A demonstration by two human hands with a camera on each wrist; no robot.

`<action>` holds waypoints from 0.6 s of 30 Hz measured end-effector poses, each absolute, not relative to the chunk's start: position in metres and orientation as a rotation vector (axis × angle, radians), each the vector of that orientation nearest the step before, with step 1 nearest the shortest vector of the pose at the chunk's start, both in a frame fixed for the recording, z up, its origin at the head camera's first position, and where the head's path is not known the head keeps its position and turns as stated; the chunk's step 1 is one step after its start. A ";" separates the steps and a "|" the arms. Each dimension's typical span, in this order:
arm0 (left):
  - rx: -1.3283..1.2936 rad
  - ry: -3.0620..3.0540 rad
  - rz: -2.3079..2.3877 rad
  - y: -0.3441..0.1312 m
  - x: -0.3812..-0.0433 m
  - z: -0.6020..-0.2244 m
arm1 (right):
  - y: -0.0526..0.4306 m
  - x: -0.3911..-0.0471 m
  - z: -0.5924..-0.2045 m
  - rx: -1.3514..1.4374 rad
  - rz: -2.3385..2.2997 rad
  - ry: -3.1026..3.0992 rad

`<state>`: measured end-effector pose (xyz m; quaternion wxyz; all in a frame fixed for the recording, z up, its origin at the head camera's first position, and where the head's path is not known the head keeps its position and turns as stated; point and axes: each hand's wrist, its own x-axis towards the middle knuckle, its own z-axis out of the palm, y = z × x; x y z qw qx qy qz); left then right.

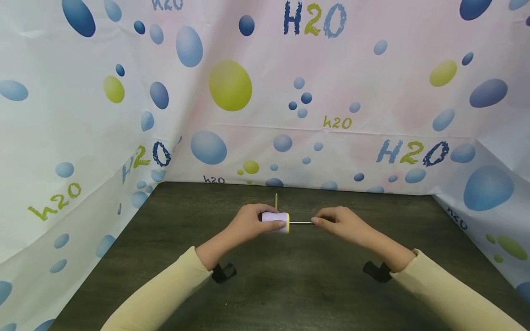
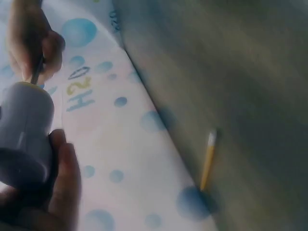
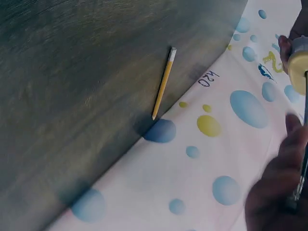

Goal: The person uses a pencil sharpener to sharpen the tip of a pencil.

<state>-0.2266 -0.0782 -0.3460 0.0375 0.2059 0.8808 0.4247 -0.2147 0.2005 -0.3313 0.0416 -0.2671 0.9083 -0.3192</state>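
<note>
My left hand (image 1: 250,224) grips a small lavender cylinder (image 1: 275,216) with a yellow rim, held on its side above the table. Its yellow end faces right. A thin, straight, pencil-like stick (image 1: 301,223) runs from that end to my right hand (image 1: 343,224), whose thumb and fingers pinch it. In the right wrist view, the stick (image 3: 306,103) looks dark and meets the middle of the cylinder's yellow face (image 3: 297,72). How deep it sits inside is hidden. Behind the cylinder, a yellow pencil (image 1: 276,201) with a whitish end lies on the table.
The dark wooden table (image 1: 290,289) reaches back to a white curtain (image 1: 265,115) printed with blue and green dots and "H2O" lettering. The curtain also walls in the left and right sides. Black straps (image 1: 224,273) show at the wrists.
</note>
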 end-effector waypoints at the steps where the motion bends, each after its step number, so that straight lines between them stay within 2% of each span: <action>1: 0.558 2.636 1.337 -0.079 -0.228 -0.346 | 0.200 -0.213 -0.332 -0.882 -0.933 2.868; 3: 0.452 2.498 1.408 -0.081 -0.230 -0.346 | 0.199 -0.211 -0.334 -1.121 -0.808 3.067; 6: 0.370 2.290 1.508 -0.081 -0.232 -0.346 | 0.198 -0.213 -0.343 -1.623 -0.559 3.368; 10: 0.364 2.156 1.527 -0.079 -0.230 -0.341 | 0.198 -0.220 -0.350 -2.121 -0.351 3.543; 15: 0.380 2.189 1.499 -0.076 -0.228 -0.344 | 0.198 -0.222 -0.353 -2.260 -0.323 3.564; 18: 0.418 2.306 1.481 -0.074 -0.225 -0.347 | 0.196 -0.221 -0.356 -2.166 -0.393 3.560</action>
